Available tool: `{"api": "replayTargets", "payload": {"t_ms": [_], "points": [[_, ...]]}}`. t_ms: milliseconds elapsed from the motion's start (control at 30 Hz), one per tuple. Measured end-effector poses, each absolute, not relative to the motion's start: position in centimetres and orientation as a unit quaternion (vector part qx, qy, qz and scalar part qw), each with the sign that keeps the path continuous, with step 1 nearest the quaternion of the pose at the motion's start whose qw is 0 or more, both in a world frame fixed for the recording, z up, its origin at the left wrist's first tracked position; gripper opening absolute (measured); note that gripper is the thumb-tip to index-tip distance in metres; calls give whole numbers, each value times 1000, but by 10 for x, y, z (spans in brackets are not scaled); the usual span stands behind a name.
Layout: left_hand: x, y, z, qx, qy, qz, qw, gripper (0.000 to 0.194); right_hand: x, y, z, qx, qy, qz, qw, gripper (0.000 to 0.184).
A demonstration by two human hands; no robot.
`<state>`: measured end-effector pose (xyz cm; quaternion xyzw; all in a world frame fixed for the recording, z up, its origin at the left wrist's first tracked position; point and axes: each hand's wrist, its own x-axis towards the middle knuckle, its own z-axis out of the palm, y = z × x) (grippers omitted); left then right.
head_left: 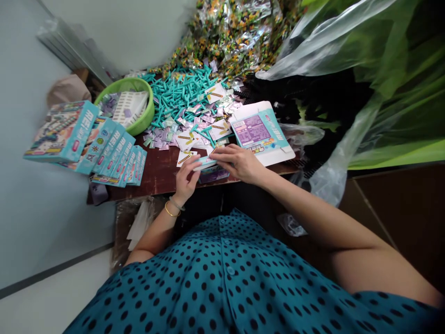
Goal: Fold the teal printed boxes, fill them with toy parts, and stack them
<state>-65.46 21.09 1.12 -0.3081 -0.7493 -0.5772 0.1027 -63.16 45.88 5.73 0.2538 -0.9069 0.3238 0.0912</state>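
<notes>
In front of my body, a teal cardboard box (205, 163) stands at the table's front edge, its narrow end facing up and its printed side partly hidden below. My left hand (187, 180) grips the left end of it with thumb and fingers. Bent over the right end, my right hand (241, 162) has its fingers pressed on the top flap. A flattened teal and purple box (253, 130) with white flaps lies just beyond my right hand. Printed white cards (186, 139) and small teal sticks (207, 134) lie behind the held box.
Stacked teal boxes (114, 148) lean at the left, beside a green basin (148, 116) with packets and white sheets. Behind are a heap of teal sticks (181, 90) and bagged orange-and-green pieces (229, 37). Clear plastic bags (330, 181) hang at the right of the brown table (156, 174).
</notes>
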Motion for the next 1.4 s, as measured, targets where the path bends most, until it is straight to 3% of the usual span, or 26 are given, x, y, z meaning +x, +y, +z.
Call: {"api": "replayTargets", "payload": {"t_ms": [100,233,367,500,667,767,867,1100,1400], "points": [[-659,197,9,-362,-783,-497,89,32,-627,463,43,301,-893,314,118,40],[-665,193,7,-379,-787,-481,79,33,-626,463,34,293,-886,329,144,39],[-666,199,8,-342,-792,-495,104,53,-629,465,37,286,-899,299,141,45],[-667,200,6,-350,-782,-505,103,43,-631,467,39,302,-908,253,144,51],[-665,200,-1,-291,-767,-569,53,72,-628,460,42,291,-918,224,153,58],[-655,202,7,-234,-761,-604,17,56,-621,456,53,288,-922,218,140,51],[-639,204,25,-182,-748,-638,-12,45,-607,454,68,299,-914,255,102,48],[-614,201,26,-147,-716,-668,-137,55,-578,439,65,197,-869,454,26,36],[-592,192,14,-138,-717,-676,-99,66,-590,422,59,174,-857,485,30,25]]}}
